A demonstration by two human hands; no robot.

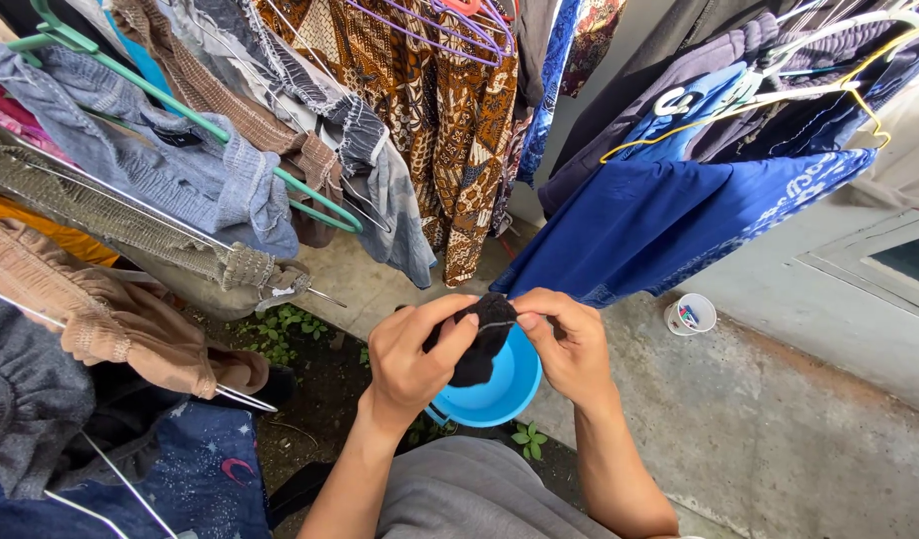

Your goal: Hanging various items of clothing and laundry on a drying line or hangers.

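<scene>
Holding the small black cloth (476, 339) pinched at its top edge between your left hand (411, 359) and right hand (569, 344) above the blue basin (504, 387), you have it lifted out but not yet hung, while the hangers around you carry many clothes already.

blue basin (504, 384): near half covered by the black cloth (479, 344) and both hands; floor of it hidden.
black cloth: kind of garment not to be told; upper edge bunched under fingertips.
left hand (409, 359): palm turned away, unseen.
right hand (569, 349): fingertips tucked into the cloth.
white cup (691, 313): contents too small to tell.
hanging clothes (429, 110): cut off by the top and left edges.
grey lap (479, 499): cut off by the bottom edge.
</scene>
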